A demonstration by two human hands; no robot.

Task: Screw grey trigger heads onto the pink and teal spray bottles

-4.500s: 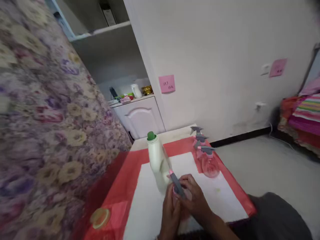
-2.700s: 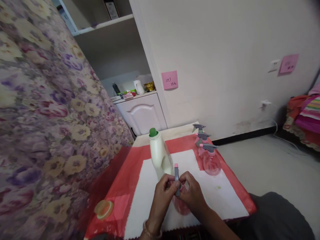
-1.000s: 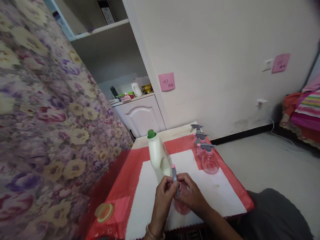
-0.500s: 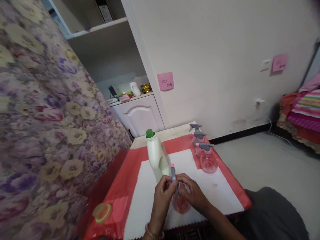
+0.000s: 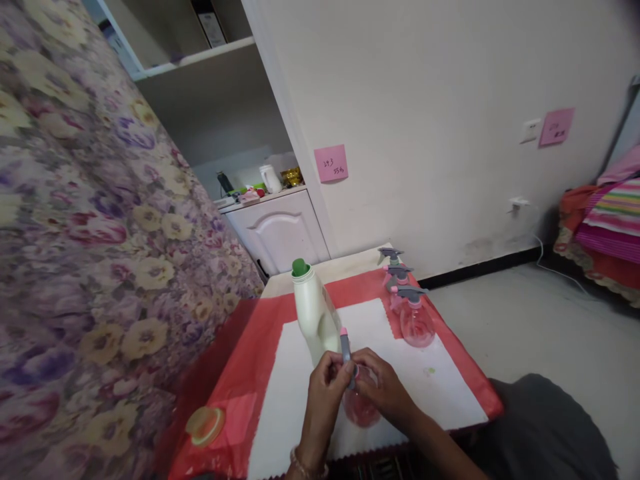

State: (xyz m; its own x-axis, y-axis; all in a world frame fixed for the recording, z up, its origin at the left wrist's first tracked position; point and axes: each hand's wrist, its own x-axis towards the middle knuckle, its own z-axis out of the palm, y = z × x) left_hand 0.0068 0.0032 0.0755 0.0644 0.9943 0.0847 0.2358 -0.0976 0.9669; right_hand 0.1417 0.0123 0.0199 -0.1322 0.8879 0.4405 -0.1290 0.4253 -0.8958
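Observation:
A clear pinkish spray bottle [image 5: 361, 409] stands on the white cloth near the front, topped by a grey spray head [image 5: 346, 347] with a pink nozzle. My left hand [image 5: 327, 387] pinches the spray head from the left. On the other side, my right hand [image 5: 383, 385] has its fingers closed around the same head at the bottle's neck. Just behind my hands stands a large pale green jug [image 5: 314, 310] with a green top [image 5: 300, 267]. My fingers hide most of the bottle's neck.
Several spray bottles [image 5: 418, 325] stand in a row at the table's back right. A round yellowish container [image 5: 205, 425] lies on the red cover [image 5: 245, 360] at left. A floral curtain [image 5: 100, 267] hangs beside the table.
The nozzle and bottle have shifted very slightly to the left under my hands. Both hands keep nearly the same place and grip.

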